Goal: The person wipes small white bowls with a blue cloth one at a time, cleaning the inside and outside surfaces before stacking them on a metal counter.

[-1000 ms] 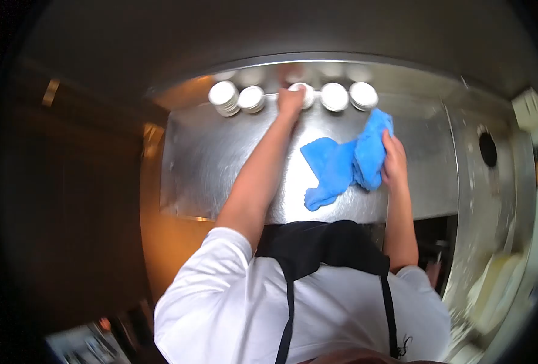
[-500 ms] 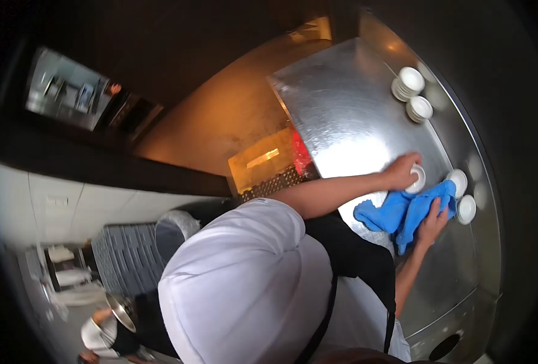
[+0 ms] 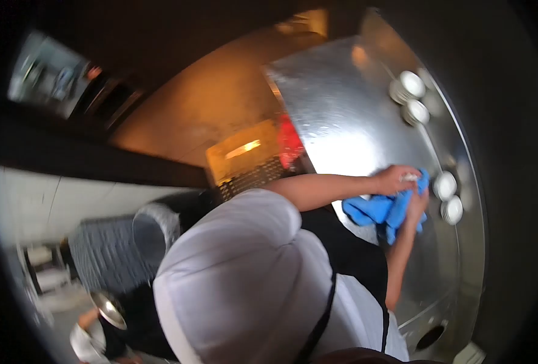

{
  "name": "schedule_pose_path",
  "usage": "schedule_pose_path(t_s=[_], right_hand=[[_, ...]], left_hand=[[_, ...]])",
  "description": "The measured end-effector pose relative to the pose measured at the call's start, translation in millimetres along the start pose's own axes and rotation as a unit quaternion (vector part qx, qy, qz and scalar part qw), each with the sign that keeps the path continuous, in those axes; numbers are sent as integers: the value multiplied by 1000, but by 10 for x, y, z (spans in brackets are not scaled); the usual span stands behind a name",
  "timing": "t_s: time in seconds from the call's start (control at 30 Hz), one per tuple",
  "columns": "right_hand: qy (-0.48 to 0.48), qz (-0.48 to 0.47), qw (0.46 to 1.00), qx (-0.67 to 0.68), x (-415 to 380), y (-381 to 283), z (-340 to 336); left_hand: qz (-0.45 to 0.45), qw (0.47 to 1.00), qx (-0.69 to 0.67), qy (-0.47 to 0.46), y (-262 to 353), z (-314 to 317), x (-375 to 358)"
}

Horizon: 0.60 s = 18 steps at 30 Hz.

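My left hand (image 3: 395,180) is closed around a small white dish (image 3: 409,177); only a sliver of the dish shows between the fingers. Close against it, my right hand (image 3: 417,205) grips a blue cloth (image 3: 378,211), which is bunched up around the dish. The loose end of the cloth hangs toward my body over the steel counter (image 3: 335,97). Just beyond my hands stand two small stacks of white dishes, one (image 3: 445,185) beside the other (image 3: 451,210).
Farther along the counter's back edge stand two more stacks of white dishes, a taller one (image 3: 411,85) and a shorter one (image 3: 416,112). A round hole (image 3: 430,337) opens in the counter at lower right. Behind me are grey crates (image 3: 108,252) and a person holding a metal bowl (image 3: 108,309).
My left hand has lifted the small dish off the counter, and my right hand has brought the cloth up to it. The view has shifted slightly.
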State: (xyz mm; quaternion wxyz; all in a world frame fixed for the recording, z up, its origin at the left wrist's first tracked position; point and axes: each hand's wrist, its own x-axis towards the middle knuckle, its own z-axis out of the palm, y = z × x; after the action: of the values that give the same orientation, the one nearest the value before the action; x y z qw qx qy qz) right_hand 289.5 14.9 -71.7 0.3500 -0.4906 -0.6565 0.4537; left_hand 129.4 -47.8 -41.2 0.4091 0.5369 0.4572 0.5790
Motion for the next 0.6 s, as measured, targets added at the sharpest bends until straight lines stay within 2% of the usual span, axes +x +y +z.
schedule_pose_path(t_s=[0.03, 0.07, 0.1, 0.13, 0.2, 0.27, 0.37, 0.47, 0.5, 0.6], right_hand=[[33, -4, 999, -4, -53, -65, 83], [50, 23, 998, -36, -135, -300, 113], [106, -64, 989, -75, -186, -325, 184], [137, -90, 981, -101, -196, -315, 228], [158, -77, 976, -132, -236, -521, 281], [144, 3, 985, -90, -303, -997, 315], [182, -12, 980, -83, -252, -1016, 399], [109, -63, 992, 0, -186, -1034, 469], [126, -132, 978, 102, -147, -1057, 626], [29, -97, 992, -76, -88, -1195, 530]], left_hand=[[3, 997, -77, 22, 24, 69, -6], [-42, 995, -86, 34, 5, 97, -3], [-79, 995, -48, 38, 228, 39, 4], [-77, 996, -33, 40, 180, 40, 14], [-106, 992, -63, 28, 154, -34, 16], [-153, 968, -196, 16, 265, -159, 25], [-178, 937, -297, -38, 422, -378, 48], [-237, 903, -353, -56, 401, -580, 125], [-247, 899, -354, -66, 431, -652, 134], [-294, 854, -423, -76, 497, -747, 128]])
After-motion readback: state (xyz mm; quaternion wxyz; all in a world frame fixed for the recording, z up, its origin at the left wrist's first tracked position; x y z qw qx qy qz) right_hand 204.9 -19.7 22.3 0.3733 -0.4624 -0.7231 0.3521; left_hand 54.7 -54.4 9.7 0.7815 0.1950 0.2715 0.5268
